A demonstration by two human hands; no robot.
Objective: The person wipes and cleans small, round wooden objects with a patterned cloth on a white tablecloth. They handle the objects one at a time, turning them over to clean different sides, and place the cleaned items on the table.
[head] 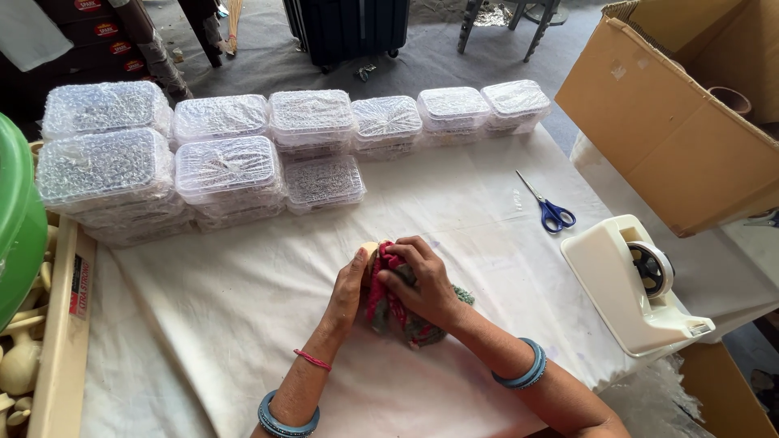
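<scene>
Nine wrapped boxes (235,166) are already sitting stacked on the counter (243,324)
Both hands, left hand (350,285) and right hand (422,284), are grasping one cloth bundle (398,312), wrapping unfinished

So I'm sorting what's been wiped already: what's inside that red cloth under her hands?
A small tan, clay-coloured piece peeks out at the top of the red patterned cloth. Both the left hand and the right hand cover the rest, so its shape stays hidden.
</scene>
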